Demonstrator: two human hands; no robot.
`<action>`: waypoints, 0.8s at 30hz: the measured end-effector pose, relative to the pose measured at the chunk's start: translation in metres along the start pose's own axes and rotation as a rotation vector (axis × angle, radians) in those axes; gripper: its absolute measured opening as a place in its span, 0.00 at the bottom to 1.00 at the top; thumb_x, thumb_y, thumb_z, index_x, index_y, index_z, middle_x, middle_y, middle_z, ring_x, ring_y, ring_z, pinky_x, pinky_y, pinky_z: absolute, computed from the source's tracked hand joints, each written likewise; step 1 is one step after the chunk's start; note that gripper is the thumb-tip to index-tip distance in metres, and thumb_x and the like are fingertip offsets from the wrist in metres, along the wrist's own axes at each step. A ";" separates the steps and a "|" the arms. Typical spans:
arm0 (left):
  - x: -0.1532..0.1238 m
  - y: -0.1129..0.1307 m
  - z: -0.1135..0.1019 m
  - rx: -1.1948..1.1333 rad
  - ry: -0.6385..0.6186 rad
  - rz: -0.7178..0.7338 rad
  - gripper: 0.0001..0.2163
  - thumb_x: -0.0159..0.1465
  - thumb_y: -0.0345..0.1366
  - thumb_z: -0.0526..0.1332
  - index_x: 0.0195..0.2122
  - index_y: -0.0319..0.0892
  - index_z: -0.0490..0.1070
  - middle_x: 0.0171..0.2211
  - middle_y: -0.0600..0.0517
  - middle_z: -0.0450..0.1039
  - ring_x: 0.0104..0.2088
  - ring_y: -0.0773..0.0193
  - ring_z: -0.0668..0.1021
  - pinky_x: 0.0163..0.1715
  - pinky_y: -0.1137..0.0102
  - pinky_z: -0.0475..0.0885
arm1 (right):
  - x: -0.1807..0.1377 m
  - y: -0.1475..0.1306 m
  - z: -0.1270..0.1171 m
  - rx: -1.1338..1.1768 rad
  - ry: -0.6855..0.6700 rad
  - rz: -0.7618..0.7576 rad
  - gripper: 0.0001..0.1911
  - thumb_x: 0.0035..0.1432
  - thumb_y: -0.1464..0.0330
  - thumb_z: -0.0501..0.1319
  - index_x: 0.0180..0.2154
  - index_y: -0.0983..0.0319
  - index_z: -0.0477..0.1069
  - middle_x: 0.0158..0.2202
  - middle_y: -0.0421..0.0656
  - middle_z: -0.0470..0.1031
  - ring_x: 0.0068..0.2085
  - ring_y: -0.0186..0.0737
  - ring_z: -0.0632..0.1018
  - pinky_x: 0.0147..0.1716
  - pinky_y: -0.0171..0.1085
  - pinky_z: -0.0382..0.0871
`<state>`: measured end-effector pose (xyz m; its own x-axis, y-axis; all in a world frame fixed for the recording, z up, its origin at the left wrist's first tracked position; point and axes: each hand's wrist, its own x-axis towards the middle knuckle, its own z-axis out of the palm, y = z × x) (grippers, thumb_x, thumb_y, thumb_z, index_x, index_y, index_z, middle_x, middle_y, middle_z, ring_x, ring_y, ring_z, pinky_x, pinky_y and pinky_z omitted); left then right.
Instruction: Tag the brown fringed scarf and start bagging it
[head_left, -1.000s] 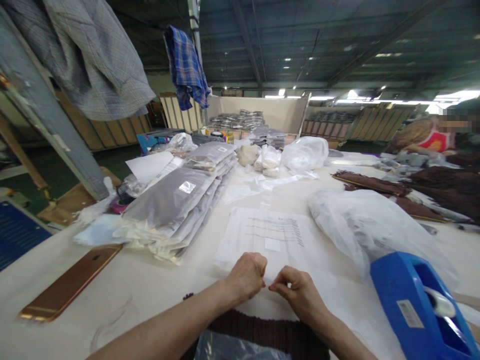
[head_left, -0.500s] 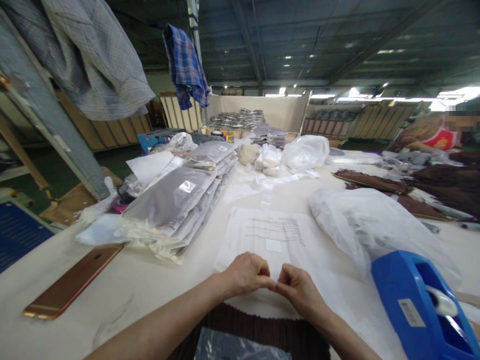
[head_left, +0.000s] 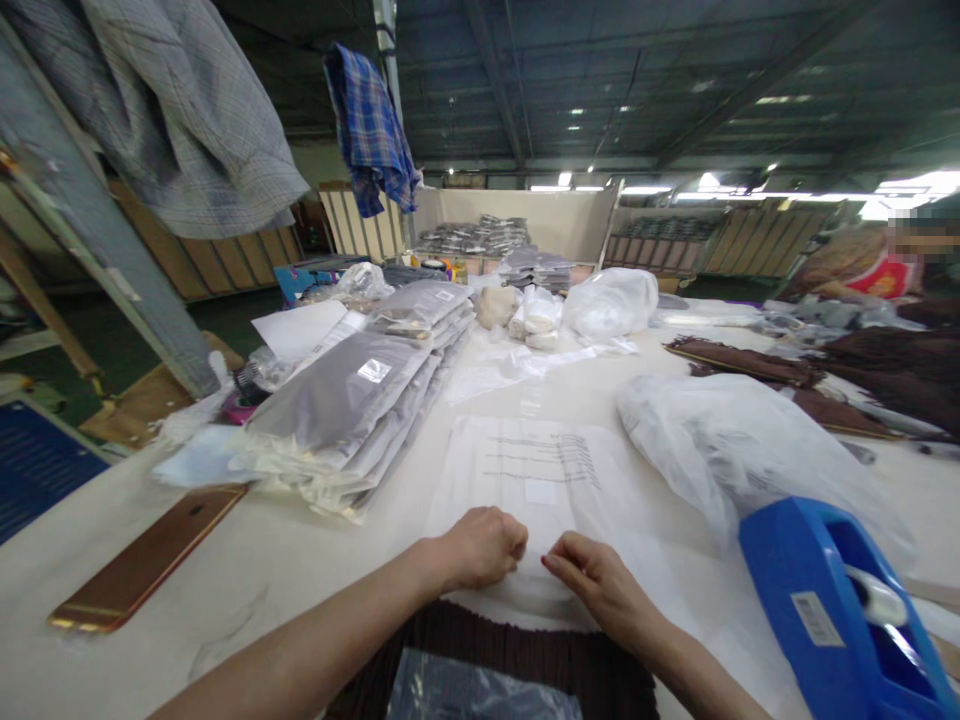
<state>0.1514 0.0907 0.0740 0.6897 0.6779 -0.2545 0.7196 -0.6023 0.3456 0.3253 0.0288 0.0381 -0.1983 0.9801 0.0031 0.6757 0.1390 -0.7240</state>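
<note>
My left hand (head_left: 480, 546) and my right hand (head_left: 596, 580) rest close together on the near edge of a clear printed plastic bag (head_left: 540, 480) lying flat on the table. Both hands have their fingers curled in a pinch on the bag's lower edge, a small gap between them. Just below the hands, a dark brown pleated garment (head_left: 517, 650) lies at the table's front edge, with another plastic bag (head_left: 465, 695) over its nearest part.
A blue tape dispenser (head_left: 832, 610) stands at the right front. A crumpled plastic bag (head_left: 720, 450) lies behind it. Stacked bagged garments (head_left: 352, 400) sit to the left, a phone (head_left: 150, 555) nearer. Another person (head_left: 877, 265) is at the far right with brown garments (head_left: 885, 375).
My hands came together until their fingertips touched, then drew slightly apart again. The bag's near edge shifted a little with them.
</note>
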 end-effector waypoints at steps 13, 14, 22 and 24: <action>-0.042 -0.053 -0.011 0.111 0.173 -0.117 0.07 0.57 0.25 0.52 0.27 0.43 0.64 0.31 0.52 0.71 0.36 0.63 0.73 0.37 0.72 0.65 | -0.015 0.044 -0.031 -0.702 0.189 0.043 0.11 0.50 0.81 0.50 0.28 0.63 0.67 0.31 0.49 0.70 0.37 0.50 0.70 0.36 0.43 0.61; -0.048 -0.059 -0.012 0.098 0.201 -0.156 0.07 0.58 0.24 0.51 0.27 0.43 0.63 0.31 0.52 0.71 0.36 0.62 0.73 0.37 0.71 0.65 | -0.018 0.048 -0.034 -0.718 0.215 0.061 0.11 0.51 0.80 0.49 0.29 0.63 0.67 0.31 0.49 0.70 0.37 0.50 0.70 0.37 0.44 0.62; -0.086 -0.088 0.009 -0.240 0.499 -0.584 0.09 0.53 0.20 0.53 0.23 0.41 0.60 0.23 0.53 0.66 0.33 0.58 0.74 0.36 0.66 0.65 | -0.044 0.067 -0.029 -0.341 0.459 0.293 0.14 0.49 0.64 0.49 0.36 0.60 0.67 0.36 0.49 0.74 0.30 0.46 0.75 0.29 0.43 0.68; -0.086 -0.089 0.019 -0.431 0.594 -0.655 0.09 0.54 0.21 0.54 0.22 0.41 0.60 0.20 0.55 0.64 0.29 0.63 0.73 0.31 0.71 0.65 | -0.044 0.065 -0.023 0.112 0.522 0.489 0.17 0.44 0.59 0.54 0.36 0.59 0.68 0.26 0.44 0.73 0.22 0.40 0.71 0.22 0.39 0.65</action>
<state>0.0299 0.0776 0.0481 -0.0725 0.9956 -0.0591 0.7723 0.0936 0.6283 0.3939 -0.0018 0.0070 0.4918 0.8702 -0.0304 0.5182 -0.3206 -0.7929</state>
